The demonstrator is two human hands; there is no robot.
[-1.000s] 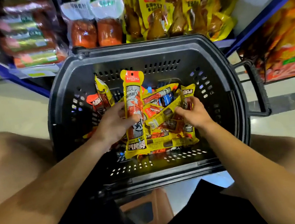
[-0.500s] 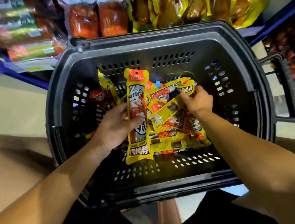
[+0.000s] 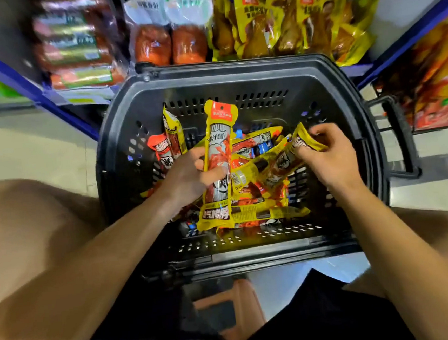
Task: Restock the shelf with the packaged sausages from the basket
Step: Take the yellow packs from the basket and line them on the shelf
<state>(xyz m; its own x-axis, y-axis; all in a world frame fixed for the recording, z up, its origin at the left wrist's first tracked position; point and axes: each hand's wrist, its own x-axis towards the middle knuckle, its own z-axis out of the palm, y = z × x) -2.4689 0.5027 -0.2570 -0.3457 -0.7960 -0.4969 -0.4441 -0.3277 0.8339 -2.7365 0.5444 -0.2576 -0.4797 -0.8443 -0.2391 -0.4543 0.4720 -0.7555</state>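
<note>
From the head camera, a person is crouching over a black basket (image 3: 237, 84) that is sitting on the floor against a shelf (image 3: 81, 94) at the far side. The likely trouble is slippery wrappers: the packet being lifted on the right could slide from its pinched corner, or drag neighbours out of the pile of sausage packets (image 3: 257, 191) lying in the basket's middle. The left hand (image 3: 191, 176) is curling its fingers and thumb around the middle of an upright yellow sausage packet (image 3: 218, 167). The right hand (image 3: 330, 157) is pinching the far end of a second yellow packet (image 3: 294, 152) between bent fingertips, its near end trailing into the pile.
</note>
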